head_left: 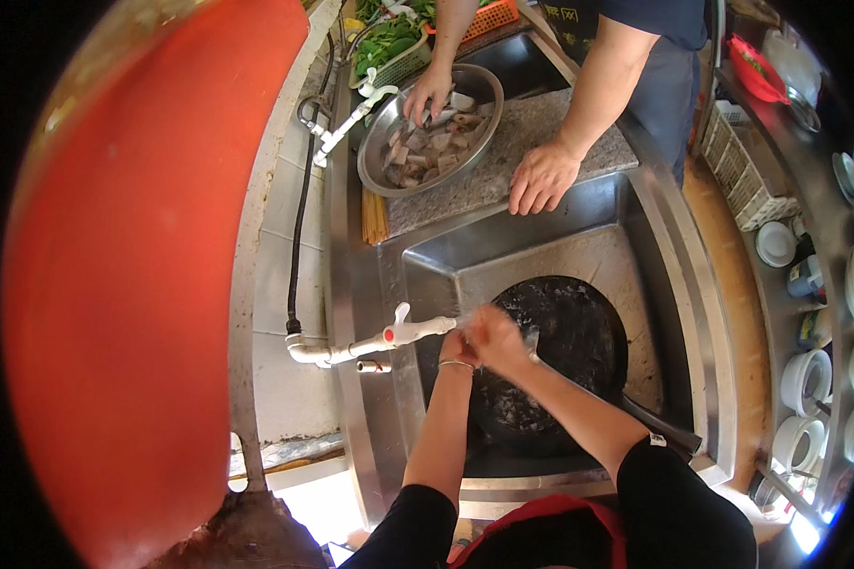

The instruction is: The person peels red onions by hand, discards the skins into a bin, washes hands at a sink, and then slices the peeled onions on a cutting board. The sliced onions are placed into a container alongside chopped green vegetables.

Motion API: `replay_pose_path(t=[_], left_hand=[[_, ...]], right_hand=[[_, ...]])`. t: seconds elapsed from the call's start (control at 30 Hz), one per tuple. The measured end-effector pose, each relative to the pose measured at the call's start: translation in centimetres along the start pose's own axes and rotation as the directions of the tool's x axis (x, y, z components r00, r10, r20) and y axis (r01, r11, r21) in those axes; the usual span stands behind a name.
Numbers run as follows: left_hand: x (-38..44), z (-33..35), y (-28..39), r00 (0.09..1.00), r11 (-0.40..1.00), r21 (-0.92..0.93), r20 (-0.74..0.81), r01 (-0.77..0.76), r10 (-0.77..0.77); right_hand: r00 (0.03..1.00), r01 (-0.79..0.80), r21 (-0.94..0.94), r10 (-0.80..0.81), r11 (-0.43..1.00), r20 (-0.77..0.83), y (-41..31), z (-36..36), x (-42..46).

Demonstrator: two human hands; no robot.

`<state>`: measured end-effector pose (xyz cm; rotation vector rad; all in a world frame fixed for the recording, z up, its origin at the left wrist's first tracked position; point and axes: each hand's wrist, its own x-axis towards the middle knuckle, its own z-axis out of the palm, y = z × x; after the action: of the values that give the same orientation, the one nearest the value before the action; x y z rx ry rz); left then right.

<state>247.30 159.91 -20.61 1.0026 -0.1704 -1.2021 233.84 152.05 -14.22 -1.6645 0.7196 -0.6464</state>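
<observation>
Both my hands are together under the white tap (420,330), over the steel sink (548,245). My left hand (460,348), with a bangle at its wrist, is partly hidden behind my right hand (497,340), which is blurred. Water seems to run from the spout onto them. Whether either hand holds something cannot be told. Below them a black wok (591,341) with water in it lies in the sink, its handle (662,425) towards the lower right corner.
Across the sink a co-worker's one hand (429,92) is in a steel basin (494,117) of cut fish (438,146); the other hand (546,178) rests on the stone slab (526,128). Greens fill a basket (416,60). Shelves with dishes (776,244) stand right.
</observation>
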Motion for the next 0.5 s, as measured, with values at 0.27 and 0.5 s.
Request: replay_pose_path(t=[0.27,0.5], left_hand=[[-1.9,13.2,-0.8,0.986,0.938,-0.312,-0.023,0.148,-0.163],[1.6,8.2,-0.9,0.957,0.882,-0.402,0.244,0.247,-0.157]], right_hand=[[0.998,0.001,-0.528,-0.032,0.849,-0.05,2.4,-8.4,9.3],[0.903,0.361,-0.436,-0.426,0.825,-0.058,0.8,-1.9,2.5]])
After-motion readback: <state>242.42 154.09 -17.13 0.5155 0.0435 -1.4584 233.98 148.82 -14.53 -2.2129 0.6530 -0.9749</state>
